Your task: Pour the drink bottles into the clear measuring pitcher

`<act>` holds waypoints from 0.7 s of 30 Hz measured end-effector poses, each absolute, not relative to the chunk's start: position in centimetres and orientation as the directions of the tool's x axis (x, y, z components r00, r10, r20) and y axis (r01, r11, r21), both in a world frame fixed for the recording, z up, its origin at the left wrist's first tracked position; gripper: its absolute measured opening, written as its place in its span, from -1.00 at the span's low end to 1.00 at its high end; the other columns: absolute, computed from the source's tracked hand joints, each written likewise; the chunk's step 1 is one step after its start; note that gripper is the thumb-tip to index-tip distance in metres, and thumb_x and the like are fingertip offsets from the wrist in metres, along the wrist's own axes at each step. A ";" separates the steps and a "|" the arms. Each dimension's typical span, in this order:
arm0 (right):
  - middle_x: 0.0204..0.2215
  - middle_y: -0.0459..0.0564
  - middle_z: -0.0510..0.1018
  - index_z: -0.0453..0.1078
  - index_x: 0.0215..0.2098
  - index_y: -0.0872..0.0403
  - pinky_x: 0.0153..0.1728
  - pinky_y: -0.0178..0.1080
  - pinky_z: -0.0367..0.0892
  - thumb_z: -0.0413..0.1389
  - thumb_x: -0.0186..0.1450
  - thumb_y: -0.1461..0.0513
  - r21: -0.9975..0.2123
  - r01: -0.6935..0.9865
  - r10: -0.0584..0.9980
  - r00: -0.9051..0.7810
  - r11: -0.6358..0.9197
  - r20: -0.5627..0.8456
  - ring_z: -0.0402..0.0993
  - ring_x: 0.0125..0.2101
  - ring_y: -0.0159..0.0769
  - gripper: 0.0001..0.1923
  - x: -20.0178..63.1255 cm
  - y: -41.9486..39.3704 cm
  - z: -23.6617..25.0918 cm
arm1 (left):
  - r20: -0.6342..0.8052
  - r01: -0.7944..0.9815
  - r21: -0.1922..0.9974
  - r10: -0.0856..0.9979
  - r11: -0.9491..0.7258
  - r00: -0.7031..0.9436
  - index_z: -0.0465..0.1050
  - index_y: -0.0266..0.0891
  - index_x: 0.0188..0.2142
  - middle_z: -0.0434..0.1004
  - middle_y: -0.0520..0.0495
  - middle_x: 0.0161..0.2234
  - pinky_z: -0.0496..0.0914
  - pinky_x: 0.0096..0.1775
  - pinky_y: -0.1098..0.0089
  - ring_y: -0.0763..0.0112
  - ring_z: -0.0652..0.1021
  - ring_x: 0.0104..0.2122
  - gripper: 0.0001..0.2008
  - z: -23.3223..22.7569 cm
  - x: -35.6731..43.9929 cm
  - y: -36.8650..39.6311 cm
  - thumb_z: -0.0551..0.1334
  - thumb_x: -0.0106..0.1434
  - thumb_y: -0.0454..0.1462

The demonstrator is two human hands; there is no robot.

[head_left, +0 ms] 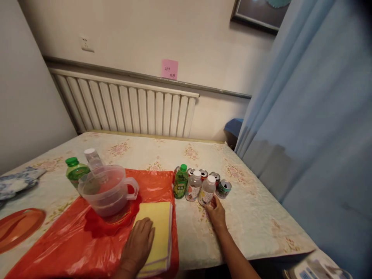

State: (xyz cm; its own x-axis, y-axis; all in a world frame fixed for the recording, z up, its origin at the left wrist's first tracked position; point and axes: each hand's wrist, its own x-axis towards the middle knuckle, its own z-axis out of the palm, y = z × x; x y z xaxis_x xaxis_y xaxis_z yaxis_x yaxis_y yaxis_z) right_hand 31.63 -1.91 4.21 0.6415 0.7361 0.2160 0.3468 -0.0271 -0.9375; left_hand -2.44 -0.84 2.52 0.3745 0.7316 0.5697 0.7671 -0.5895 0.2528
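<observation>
Item: our right hand, fingers loosely apart, fingertips touching the clear white-capped bottle just beyond it. Our left hand lies flat, open, on the yellow cloth, left of that bottle.

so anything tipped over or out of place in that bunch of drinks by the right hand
Yes. One can at the right end of the cluster lies on its side, while the other cans and the small bottles stand upright. The right hand touches the nearest white-capped bottle. No spill shows on the tablecloth.
</observation>
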 end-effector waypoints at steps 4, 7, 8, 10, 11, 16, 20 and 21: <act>-0.09 0.21 0.61 0.43 0.01 0.18 -0.08 -0.07 0.44 0.22 -0.05 0.10 -0.921 0.386 0.711 0.663 -0.060 0.232 0.57 -0.14 -0.02 -0.35 31.8 -1.7 3.9 | 0.572 0.773 0.246 0.731 -0.586 0.372 0.40 -0.15 -0.14 0.51 -0.12 -0.14 0.45 -0.06 0.18 0.20 0.52 -0.12 -0.80 2.4 -2.5 -0.8 0.04 0.40 -0.18; -0.12 0.17 0.63 0.46 -0.03 0.15 -0.11 -0.08 0.44 0.23 -0.04 0.11 -0.907 0.413 0.704 0.668 -0.081 0.241 0.57 -0.16 -0.01 -0.40 32.0 -1.3 3.9 | 0.560 0.775 0.243 0.736 -0.584 0.379 0.39 -0.16 -0.12 0.52 -0.14 -0.13 0.45 -0.05 0.15 0.18 0.52 -0.11 -0.80 2.2 -2.5 -0.8 0.04 0.40 -0.19; -0.13 0.17 0.63 0.46 -0.03 0.15 -0.12 -0.08 0.43 0.23 -0.04 0.12 -0.903 0.421 0.703 0.669 -0.087 0.244 0.57 -0.16 -0.01 -0.40 32.1 -1.2 3.8 | 0.555 0.774 0.244 0.739 -0.584 0.382 0.39 -0.16 -0.12 0.52 -0.14 -0.13 0.45 -0.05 0.15 0.17 0.52 -0.11 -0.80 2.1 -2.6 -0.8 0.04 0.40 -0.19; -0.12 0.16 0.63 0.46 -0.01 0.14 -0.10 -0.09 0.42 0.22 -0.03 0.13 -0.894 0.437 0.703 0.667 -0.099 0.248 0.56 -0.14 -0.02 -0.41 32.2 -1.0 3.7 | 0.548 0.772 0.250 0.743 -0.584 0.385 0.39 -0.16 -0.12 0.52 -0.14 -0.12 0.45 -0.04 0.13 0.17 0.52 -0.11 -0.81 2.0 -2.6 -0.7 0.06 0.39 -0.19; -0.12 0.17 0.63 0.46 -0.01 0.15 -0.09 -0.09 0.41 0.22 -0.02 0.14 -0.889 0.445 0.703 0.666 -0.106 0.249 0.56 -0.13 -0.01 -0.41 32.3 -0.9 3.6 | 0.548 0.770 0.254 0.743 -0.585 0.384 0.39 -0.16 -0.12 0.52 -0.13 -0.13 0.45 -0.04 0.13 0.17 0.52 -0.11 -0.81 2.0 -2.7 -0.7 0.06 0.39 -0.19; -0.10 0.19 0.61 0.44 0.04 0.17 -0.06 -0.08 0.39 0.17 0.01 0.16 -0.865 0.484 0.709 0.655 -0.129 0.261 0.54 -0.11 -0.01 -0.39 32.4 -0.6 3.4 | 0.564 0.768 0.260 0.738 -0.586 0.372 0.41 -0.15 -0.13 0.52 -0.13 -0.13 0.46 -0.05 0.14 0.18 0.53 -0.11 -0.80 1.9 -2.7 -0.6 0.06 0.39 -0.18; -0.06 0.19 0.59 0.43 0.06 0.15 -0.03 -0.09 0.37 0.17 0.04 0.14 -0.845 0.517 0.716 0.641 -0.136 0.277 0.53 -0.09 -0.01 -0.39 32.4 -0.5 3.3 | 0.559 0.772 0.267 0.745 -0.577 0.364 0.41 -0.14 -0.13 0.53 -0.12 -0.13 0.46 -0.04 0.14 0.18 0.53 -0.11 -0.81 1.9 -2.6 -0.6 0.07 0.39 -0.18; -0.06 0.20 0.59 0.42 0.07 0.16 -0.03 -0.09 0.37 0.16 0.04 0.14 -0.840 0.525 0.718 0.637 -0.138 0.280 0.53 -0.09 -0.01 -0.39 32.5 -0.5 3.2 | 0.559 0.773 0.271 0.748 -0.574 0.359 0.41 -0.14 -0.13 0.53 -0.12 -0.13 0.46 -0.04 0.14 0.18 0.53 -0.11 -0.80 1.9 -2.6 -0.7 0.07 0.39 -0.17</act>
State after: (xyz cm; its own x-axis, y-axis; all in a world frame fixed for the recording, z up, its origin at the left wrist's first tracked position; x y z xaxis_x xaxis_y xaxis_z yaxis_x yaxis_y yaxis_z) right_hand 32.49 -0.46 3.23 0.6369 0.7183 0.2800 0.5252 -0.1384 -0.8396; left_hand -2.64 -0.66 1.88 0.3589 0.7476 0.5589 0.7729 -0.5737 0.2710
